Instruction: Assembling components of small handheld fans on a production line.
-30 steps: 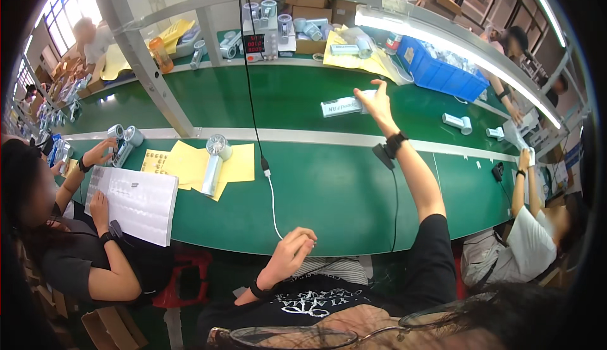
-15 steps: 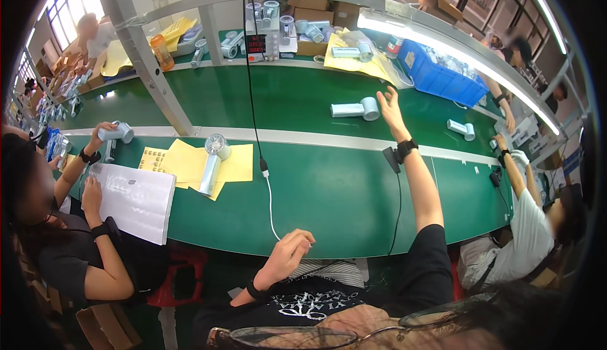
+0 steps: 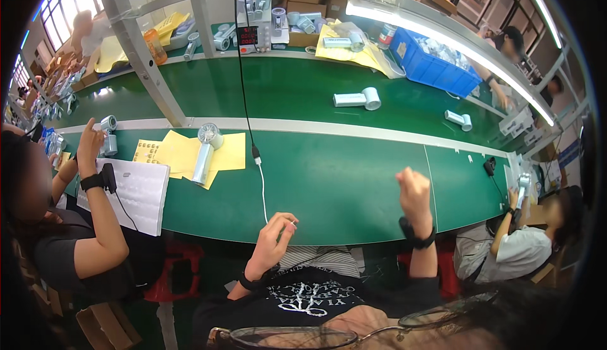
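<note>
My left hand (image 3: 272, 242) is closed near the table's front edge, fingers pinched round the end of a white charging cable (image 3: 263, 192). The plug tip is mostly hidden by the fingers. This cable joins a black cord (image 3: 246, 97) hanging from the frame above. Over the right part of the table my right hand (image 3: 415, 193) is raised, fingers curled in, with nothing showing in it. Beyond it, a pale blue handheld fan (image 3: 358, 99) lies on the green belt, apart from both hands. Another handheld fan (image 3: 203, 154) rests on yellow paper (image 3: 231, 151) to the left.
A third fan (image 3: 458, 120) lies farther right on the belt. At the back stand a blue bin (image 3: 436, 65), a meter with red digits (image 3: 248, 36) and more fans. Co-workers sit at both sides; the left one has a white paper stack (image 3: 142, 192). A metal post (image 3: 142, 59) rises at left.
My right hand has drawn back from beside the belt fan toward me, its fingers curling in. My left hand keeps the cable. The left co-worker's hand has left a fan.
</note>
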`<state>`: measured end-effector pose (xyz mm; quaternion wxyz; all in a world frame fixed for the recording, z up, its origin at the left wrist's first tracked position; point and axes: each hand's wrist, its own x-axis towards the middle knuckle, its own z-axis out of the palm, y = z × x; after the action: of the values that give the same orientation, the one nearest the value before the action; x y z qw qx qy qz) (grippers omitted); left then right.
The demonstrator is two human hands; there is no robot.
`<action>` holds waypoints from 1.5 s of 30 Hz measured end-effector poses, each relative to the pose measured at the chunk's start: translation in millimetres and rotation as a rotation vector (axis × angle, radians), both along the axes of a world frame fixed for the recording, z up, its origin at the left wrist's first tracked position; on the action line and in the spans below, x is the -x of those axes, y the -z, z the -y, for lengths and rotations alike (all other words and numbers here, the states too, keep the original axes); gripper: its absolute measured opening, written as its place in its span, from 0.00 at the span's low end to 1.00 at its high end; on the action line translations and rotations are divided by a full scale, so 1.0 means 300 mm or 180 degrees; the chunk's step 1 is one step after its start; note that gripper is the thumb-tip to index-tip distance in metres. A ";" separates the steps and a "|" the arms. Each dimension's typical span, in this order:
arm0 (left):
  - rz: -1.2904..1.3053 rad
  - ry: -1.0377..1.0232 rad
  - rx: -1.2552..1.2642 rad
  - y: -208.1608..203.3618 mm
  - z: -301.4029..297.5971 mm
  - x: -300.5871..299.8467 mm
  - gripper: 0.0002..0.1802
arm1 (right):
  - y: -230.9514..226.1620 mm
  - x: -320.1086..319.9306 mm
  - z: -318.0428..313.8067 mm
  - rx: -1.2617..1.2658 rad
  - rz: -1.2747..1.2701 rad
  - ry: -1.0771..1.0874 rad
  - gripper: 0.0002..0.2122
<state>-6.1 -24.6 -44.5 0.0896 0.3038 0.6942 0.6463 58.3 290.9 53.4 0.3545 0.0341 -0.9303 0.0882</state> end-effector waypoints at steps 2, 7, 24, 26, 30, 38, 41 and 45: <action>0.0007 -0.0049 0.0031 0.007 -0.009 0.001 0.08 | 0.059 -0.078 0.033 0.0091 0.0422 0.0029 0.04; 0.0157 -0.0022 0.0051 -0.022 -0.015 -0.014 0.07 | 0.208 -0.127 0.183 0.0689 0.0738 -0.0594 0.03; -0.1165 0.0534 0.0906 0.060 -0.041 -0.048 0.05 | 0.310 -0.065 0.384 0.0580 0.0760 -0.1608 0.15; -0.1206 0.0537 0.0896 0.060 -0.044 -0.049 0.05 | 0.325 -0.059 0.400 0.0690 0.0734 -0.1541 0.14; -0.0901 0.0551 0.0979 0.043 -0.027 -0.047 0.10 | 0.346 -0.052 0.414 0.0963 0.0674 -0.1355 0.13; -0.0849 -0.1034 0.0823 0.019 0.028 -0.036 0.25 | 0.392 -0.057 0.344 0.1220 0.0404 -0.0983 0.12; -0.1026 -0.1854 0.0950 0.053 0.033 -0.011 0.26 | 0.400 -0.061 0.322 0.1384 0.0348 -0.0795 0.12; -0.1206 -0.2824 0.1447 0.108 0.054 0.042 0.29 | 0.382 -0.056 0.286 0.1408 0.0211 -0.0225 0.10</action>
<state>-18.6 -40.9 -76.9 -0.2558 0.0653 0.8825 0.3892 75.1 205.2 -61.2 0.3192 -0.0149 -0.8976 0.3035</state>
